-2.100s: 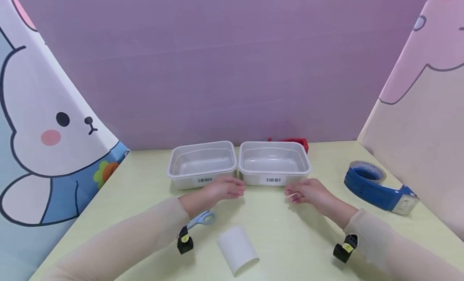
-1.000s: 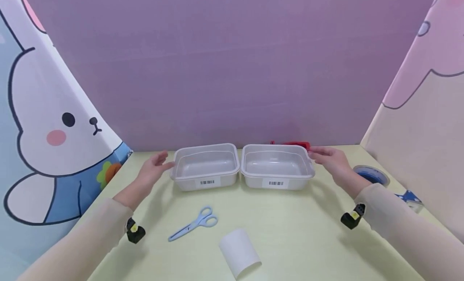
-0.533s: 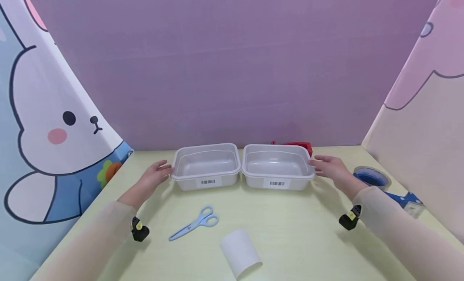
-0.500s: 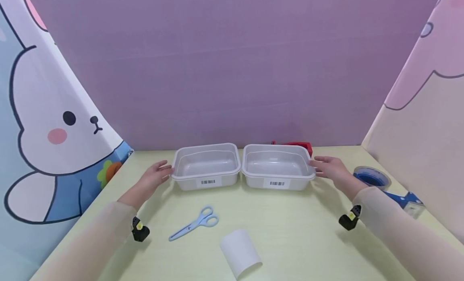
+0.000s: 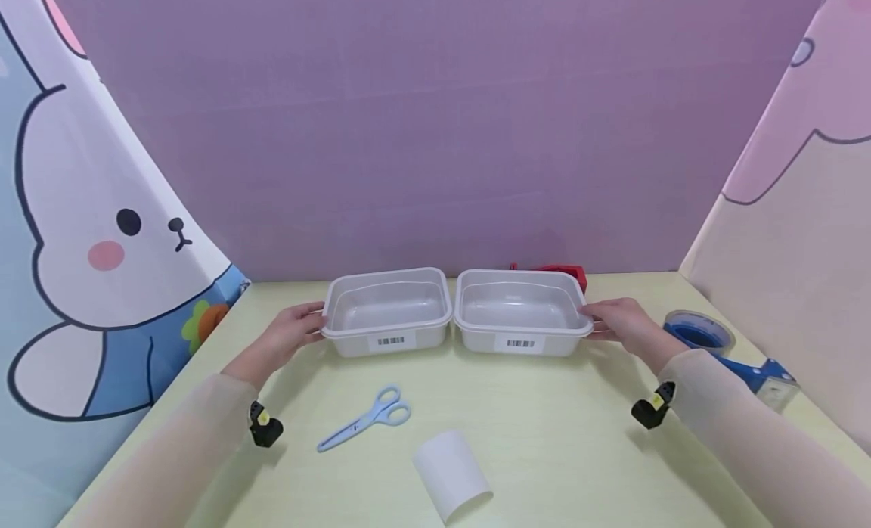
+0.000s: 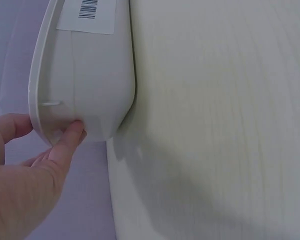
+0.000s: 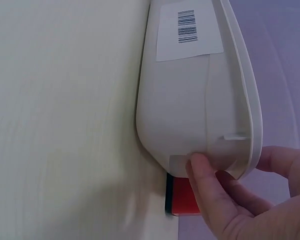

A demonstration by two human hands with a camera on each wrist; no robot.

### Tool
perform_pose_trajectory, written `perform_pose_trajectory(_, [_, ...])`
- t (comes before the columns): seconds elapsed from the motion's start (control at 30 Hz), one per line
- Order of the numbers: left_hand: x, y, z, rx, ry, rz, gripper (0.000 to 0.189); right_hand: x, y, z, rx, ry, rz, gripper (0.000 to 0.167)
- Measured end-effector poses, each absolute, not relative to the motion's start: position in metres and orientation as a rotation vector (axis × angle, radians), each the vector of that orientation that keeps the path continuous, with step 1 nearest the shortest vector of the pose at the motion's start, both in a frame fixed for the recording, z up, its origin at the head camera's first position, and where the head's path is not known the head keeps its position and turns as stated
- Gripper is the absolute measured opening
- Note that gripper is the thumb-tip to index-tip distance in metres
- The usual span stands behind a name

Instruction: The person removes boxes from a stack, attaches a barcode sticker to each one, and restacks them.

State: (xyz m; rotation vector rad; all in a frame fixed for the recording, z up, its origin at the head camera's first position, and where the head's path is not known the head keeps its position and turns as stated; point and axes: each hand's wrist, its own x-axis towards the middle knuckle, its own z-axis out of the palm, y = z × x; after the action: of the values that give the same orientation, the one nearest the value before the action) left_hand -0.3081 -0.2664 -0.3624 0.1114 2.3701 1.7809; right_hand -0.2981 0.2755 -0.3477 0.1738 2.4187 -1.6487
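Two white plastic bins stand side by side at the back of the table, each with a barcode label on its front wall. My left hand [image 5: 282, 339] pinches the outer end of the left bin [image 5: 388, 343]. In the left wrist view, the fingers [image 6: 65, 145] lie against that bin's end wall below the rim. On the other side, my right hand [image 5: 629, 330] pinches the right bin [image 5: 524, 341] by its outer end. The right wrist view has fingers [image 7: 202, 172] under the rim and a digit at its upper side.
Light blue scissors [image 5: 367, 418] and a curled white paper sheet [image 5: 451, 471] lie in front of the bins. A red object [image 5: 568, 271] is partly hidden behind the right bin. Far right is a blue tape dispenser [image 5: 751, 373], partly behind the right sleeve. A purple wall [image 5: 435, 135] closes the back.
Both hands have moved outward from the bins' fronts to their outer ends and now grip the rims there. The scissors, partly covered earlier by the left arm, show fully.
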Motion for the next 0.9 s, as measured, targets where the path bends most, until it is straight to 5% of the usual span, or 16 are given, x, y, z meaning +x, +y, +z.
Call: perform_pose_trajectory(0.9, [-0.308, -0.272, -0.360, 0.066, 2.402, 1.675, 0.052, -0.292, 0.281, -0.336, 0.193, 2.453, -1.730, 0.054])
